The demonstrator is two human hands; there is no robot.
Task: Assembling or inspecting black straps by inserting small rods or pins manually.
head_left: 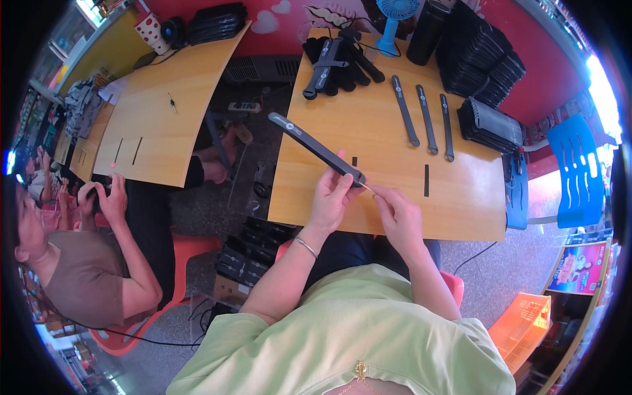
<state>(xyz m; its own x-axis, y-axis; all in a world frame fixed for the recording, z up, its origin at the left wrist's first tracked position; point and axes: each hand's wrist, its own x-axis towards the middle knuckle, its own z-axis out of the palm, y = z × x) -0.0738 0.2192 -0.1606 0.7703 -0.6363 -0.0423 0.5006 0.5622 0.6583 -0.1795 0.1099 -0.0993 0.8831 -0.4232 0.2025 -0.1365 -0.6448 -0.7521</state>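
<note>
While the left hand (331,196) grips a black strip (309,142), the right hand (401,214) pinches a thin stick (368,188).

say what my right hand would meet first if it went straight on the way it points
Probably the near end of the dark strap in the left hand; the thin stick in the right hand points there, though depth is unclear.

left hand (332,191): grips black strap (317,146) near one end | right hand (399,212): pinches thin stick (368,189) at that end | beyond right hand: three straps (427,120) on table (467,204)
</note>
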